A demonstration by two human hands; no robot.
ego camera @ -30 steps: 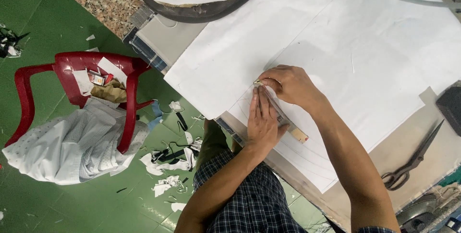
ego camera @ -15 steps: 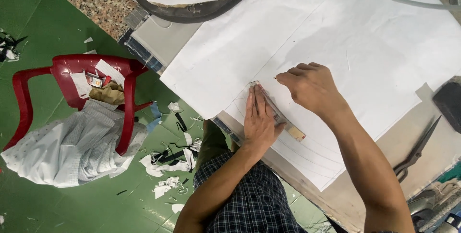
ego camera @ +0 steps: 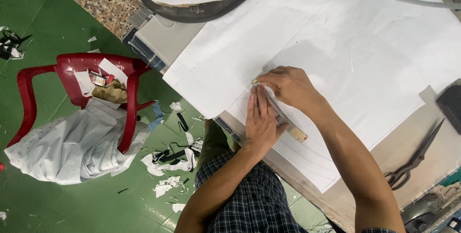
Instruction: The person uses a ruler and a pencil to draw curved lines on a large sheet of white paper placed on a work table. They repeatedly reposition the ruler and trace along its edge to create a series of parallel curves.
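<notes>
Ruler (ego camera: pixel 281 115) lies on white paper (ego camera: pixel 336 45) near its lower edge, left hand (ego camera: pixel 261 120) pressing it flat with open fingers, right hand (ego camera: pixel 288 86) pinching a pencil at its top end; faint curved lines already drawn, paper uncut, scissors (ego camera: pixel 415 161) lying well right.

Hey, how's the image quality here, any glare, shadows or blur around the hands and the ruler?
Head view: even, soft light, no glare on the white paper; only faint shadows under the left hand and right hand; ruler sharp; mild wide-angle bending near the edges.
</notes>
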